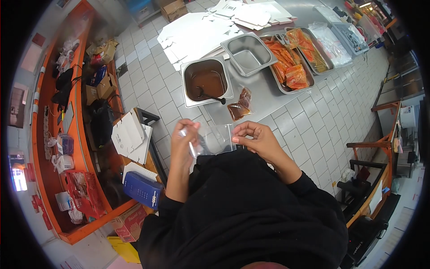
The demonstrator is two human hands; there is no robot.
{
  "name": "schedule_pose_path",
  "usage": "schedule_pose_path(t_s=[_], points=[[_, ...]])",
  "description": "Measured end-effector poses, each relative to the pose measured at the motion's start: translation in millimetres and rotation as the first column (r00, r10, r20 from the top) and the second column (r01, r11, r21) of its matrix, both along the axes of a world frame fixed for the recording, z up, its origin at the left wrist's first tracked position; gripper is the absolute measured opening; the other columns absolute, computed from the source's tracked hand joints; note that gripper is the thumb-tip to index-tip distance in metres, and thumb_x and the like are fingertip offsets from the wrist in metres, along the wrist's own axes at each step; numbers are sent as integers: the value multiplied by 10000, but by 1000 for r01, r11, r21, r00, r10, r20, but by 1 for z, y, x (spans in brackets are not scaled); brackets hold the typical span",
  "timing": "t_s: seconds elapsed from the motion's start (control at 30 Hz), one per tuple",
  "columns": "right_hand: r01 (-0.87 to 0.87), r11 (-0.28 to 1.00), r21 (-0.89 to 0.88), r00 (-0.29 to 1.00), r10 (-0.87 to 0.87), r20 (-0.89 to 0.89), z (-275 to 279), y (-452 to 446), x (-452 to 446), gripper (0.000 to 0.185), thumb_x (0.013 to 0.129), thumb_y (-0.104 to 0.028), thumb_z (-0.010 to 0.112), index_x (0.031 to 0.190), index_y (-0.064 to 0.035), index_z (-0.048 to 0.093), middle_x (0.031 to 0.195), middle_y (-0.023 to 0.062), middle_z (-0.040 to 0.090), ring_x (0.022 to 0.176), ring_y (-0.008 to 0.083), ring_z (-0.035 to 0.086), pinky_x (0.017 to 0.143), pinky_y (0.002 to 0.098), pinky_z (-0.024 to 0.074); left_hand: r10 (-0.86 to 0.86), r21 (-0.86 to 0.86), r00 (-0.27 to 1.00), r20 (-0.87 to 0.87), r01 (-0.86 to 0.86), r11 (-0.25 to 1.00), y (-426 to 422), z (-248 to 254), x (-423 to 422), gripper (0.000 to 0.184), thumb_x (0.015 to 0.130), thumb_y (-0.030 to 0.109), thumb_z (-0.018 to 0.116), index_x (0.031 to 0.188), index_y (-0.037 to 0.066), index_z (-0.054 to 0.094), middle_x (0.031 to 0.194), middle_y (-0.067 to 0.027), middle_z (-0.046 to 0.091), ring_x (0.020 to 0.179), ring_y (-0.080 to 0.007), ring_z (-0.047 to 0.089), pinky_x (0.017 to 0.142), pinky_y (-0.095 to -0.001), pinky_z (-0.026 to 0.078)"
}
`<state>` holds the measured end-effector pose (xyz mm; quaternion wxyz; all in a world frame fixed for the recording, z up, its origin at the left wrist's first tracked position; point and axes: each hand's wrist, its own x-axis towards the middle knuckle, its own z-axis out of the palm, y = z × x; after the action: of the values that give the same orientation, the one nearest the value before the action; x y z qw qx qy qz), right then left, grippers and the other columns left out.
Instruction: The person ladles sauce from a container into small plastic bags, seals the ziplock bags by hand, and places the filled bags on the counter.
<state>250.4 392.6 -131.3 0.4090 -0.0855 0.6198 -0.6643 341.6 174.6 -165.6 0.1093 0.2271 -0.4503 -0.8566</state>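
Clock directions are taken from the clear bag, with 12 o'clock at the top of the view. Nearest, at 6 o'clock, lies the wearer's soft black garment [251, 201]. The clear bag [217, 133], of thin, glossy, wrinkled film, is suspended between the two hands, just short of the surface. At 9 o'clock the left hand [182, 140] has its fingers curled, its grip closed on crumpled film. At 3 o'clock the right hand [254, 138] shows a narrow grip, thumb and forefinger pinching the bag's edge, remaining fingers bent.

Beyond, at 1 o'clock, shiny pillow-shaped packets [237, 112] with brown contents rest on the smooth metal surface [264, 101]. At 12 o'clock stands a deep, round-cornered steel pan [184, 87] of brown liquid, a black-handled ladle [212, 96] leaning inside. Farther, toward 1 o'clock, a second steel pan [251, 56] shows its bare, reflective interior; between 1 and 2, shallower trays [293, 91] hold moist orange-red pieces. Farthest, at 12 o'clock, flat white cardboard sheets [192, 36] overlap.
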Motion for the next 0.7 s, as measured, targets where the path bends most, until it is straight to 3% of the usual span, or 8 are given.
schedule_pose_path(t_s=[0.07,0.13,0.17,0.3,0.37,0.43,0.53,0.7], points=[[11,1000,3,1000,-11,-3,2,-2,0,213,833,-128,767,997,-38,665,878,29,683,638,55,549,593,209,457,95,8,995,-6,-95,995,-5,10,2,127,911,73,649,928,83,524,712,38,487,537,-16,405,479,-179,325],[66,996,-57,978,-76,-195,2,-6,2,174,834,-114,761,951,-42,655,877,28,685,607,57,555,593,231,471,48,-284,993,112,-15,959,-3,27,9,86,910,48,631,899,73,549,699,34,498,518,-25,405,486,-179,344],[64,996,-56,978,-74,-195,3,-9,4,174,834,-114,761,951,-42,655,877,28,685,607,57,555,593,231,471,-10,-398,990,142,66,915,5,37,10,161,830,109,761,863,52,614,718,25,595,586,-9,477,504,-173,358],[40,999,18,812,-22,-583,4,-21,19,182,851,-117,742,976,-25,646,883,49,701,650,81,642,590,252,496,-175,-563,983,52,173,808,31,35,5,203,803,131,791,911,28,655,759,0,651,643,-27,544,560,-170,410],[34,999,35,760,-3,-650,8,-24,21,188,859,-121,734,987,-17,643,886,57,706,676,90,668,562,244,498,-186,-537,939,291,321,780,32,51,3,207,811,146,788,924,12,679,783,-9,670,685,-42,573,614,-176,439],[-8,997,82,971,27,-238,19,-25,22,177,869,-122,721,990,-15,648,890,67,712,735,113,700,464,217,474,-191,-473,933,305,322,820,30,57,5,201,823,159,778,925,13,685,782,-16,675,645,-39,563,573,-174,430],[-20,993,-120,998,26,53,5,-23,18,159,895,-146,694,982,-21,651,903,66,706,710,94,670,386,186,421,-260,-315,913,314,358,879,16,52,10,194,852,182,751,924,12,692,777,-34,683,547,-39,534,477,-171,399],[-158,952,-262,937,228,266,-5,-19,12,183,958,-206,620,1039,-43,626,958,29,655,730,41,582,393,138,354,-360,-38,908,215,376,926,12,22,17,201,898,208,704,899,12,662,762,-61,673,407,-51,458,345,-180,325]])
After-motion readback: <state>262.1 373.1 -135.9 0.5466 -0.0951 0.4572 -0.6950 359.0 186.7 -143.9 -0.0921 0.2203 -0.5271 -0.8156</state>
